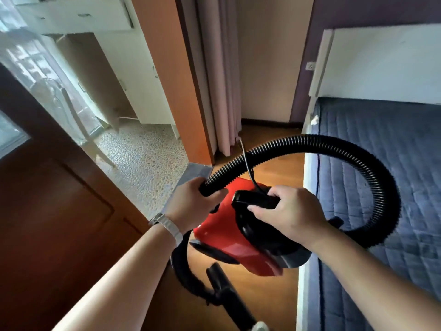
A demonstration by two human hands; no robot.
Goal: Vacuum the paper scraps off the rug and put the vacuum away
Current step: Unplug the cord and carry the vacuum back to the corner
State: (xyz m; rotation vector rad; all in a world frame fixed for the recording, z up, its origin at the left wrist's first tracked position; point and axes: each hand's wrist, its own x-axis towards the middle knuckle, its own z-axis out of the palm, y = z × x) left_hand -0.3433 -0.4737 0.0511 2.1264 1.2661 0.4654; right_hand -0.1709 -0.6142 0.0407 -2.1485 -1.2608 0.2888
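A red canister vacuum (226, 237) with black trim hangs in the air above the wooden floor, tilted. My right hand (286, 213) grips its black top handle (250, 199). My left hand (191, 204), with a wristwatch on the wrist, grips the ribbed black hose (334, 143), which arcs up and right over the bed and curls back down. The black wand and nozzle (224, 290) dangle below the vacuum. A thin black power cord (245, 161) runs up from the canister. No rug or paper scraps are in view.
A bed with a dark blue quilted cover (386, 175) stands close on the right. A brown wooden door (55, 211) stands open on the left. Ahead are a doorway to a pebble-pattern floor (140, 158), white cabinets (133, 75) and a pale curtain (214, 80).
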